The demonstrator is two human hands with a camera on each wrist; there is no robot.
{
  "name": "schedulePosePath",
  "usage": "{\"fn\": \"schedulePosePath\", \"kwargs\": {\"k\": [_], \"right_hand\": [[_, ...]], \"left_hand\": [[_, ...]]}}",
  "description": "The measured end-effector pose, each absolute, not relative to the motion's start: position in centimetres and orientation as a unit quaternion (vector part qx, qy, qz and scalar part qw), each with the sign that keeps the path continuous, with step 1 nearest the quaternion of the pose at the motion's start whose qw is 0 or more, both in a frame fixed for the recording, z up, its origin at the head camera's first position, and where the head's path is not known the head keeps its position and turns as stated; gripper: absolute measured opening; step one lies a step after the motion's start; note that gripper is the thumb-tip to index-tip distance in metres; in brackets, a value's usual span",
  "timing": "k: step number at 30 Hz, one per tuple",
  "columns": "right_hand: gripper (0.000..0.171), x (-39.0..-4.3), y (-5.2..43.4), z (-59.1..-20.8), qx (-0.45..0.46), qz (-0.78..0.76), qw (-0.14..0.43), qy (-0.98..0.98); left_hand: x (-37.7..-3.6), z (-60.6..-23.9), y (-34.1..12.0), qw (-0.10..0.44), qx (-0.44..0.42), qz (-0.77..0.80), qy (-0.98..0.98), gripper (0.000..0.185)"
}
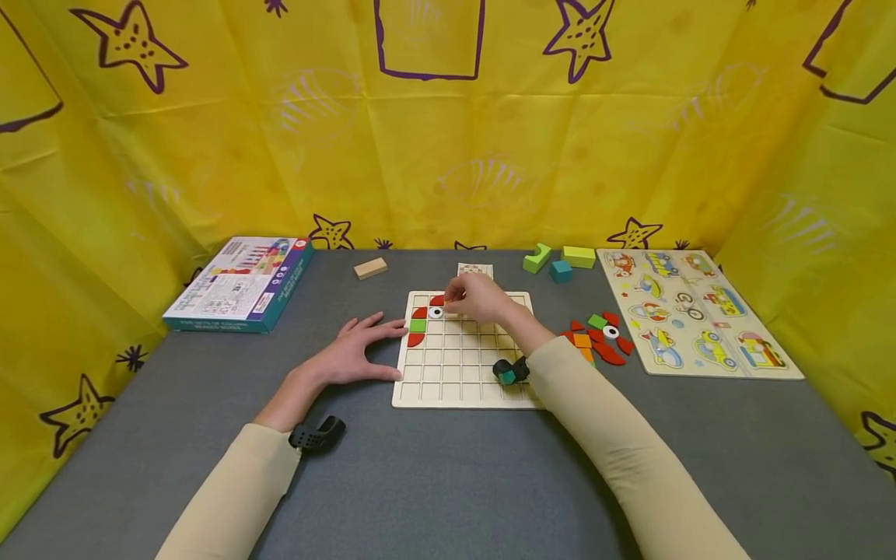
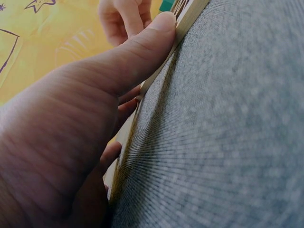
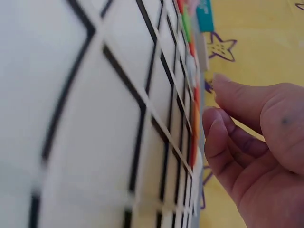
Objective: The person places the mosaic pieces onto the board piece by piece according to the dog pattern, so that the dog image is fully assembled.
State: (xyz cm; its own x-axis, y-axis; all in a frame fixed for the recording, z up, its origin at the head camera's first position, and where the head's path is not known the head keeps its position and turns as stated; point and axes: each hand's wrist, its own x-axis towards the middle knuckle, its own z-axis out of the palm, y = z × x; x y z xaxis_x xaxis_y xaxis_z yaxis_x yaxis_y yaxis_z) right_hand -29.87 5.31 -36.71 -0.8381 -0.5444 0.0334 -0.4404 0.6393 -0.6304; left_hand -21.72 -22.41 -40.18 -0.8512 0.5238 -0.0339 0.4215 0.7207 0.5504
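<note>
From the head camera, a wooden grid board (image 1: 462, 365) lay on the grey table (image 1: 448, 482). The left hand (image 1: 357, 350) rested flat beside it, fingers straight, touching the board's left edge. The right hand (image 1: 479, 299) hovered over the top row, its fingers bunched near a red piece (image 1: 437, 300) beside a white eye tile (image 1: 435, 313); whether it pinched that piece could not be told. A green tile (image 1: 418, 325) and more red pieces sat in the left column. Spare pieces (image 1: 598, 338) lay just right of the board, near a vehicle puzzle (image 1: 693, 311). A box (image 1: 241, 284) stood well to the left.

At the left wrist, the thumb (image 2: 142, 47) pressed against the board's edge (image 2: 156, 78).

At the right wrist, the curled fingers (image 3: 223, 137) hung close to the grid cells (image 3: 118, 118), nothing clearly held between them.

The likely trouble: a quarter-round piece set down slightly turned would ride on the cell's ridge instead of seating, and the right sleeve (image 1: 602, 420) lying across the board's lower corner could drag the board if the left hand eased off.
</note>
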Motion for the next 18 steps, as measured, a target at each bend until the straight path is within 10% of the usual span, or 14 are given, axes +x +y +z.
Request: {"fn": "schedulePosePath", "kwargs": {"k": [18], "right_hand": [[0.024,-27.6,19.1,-35.7,-0.205,-0.319,0.065,0.923]], "left_hand": [[-21.6,-40.3,-22.4,0.081,0.262,0.274,0.922,0.080]]}}
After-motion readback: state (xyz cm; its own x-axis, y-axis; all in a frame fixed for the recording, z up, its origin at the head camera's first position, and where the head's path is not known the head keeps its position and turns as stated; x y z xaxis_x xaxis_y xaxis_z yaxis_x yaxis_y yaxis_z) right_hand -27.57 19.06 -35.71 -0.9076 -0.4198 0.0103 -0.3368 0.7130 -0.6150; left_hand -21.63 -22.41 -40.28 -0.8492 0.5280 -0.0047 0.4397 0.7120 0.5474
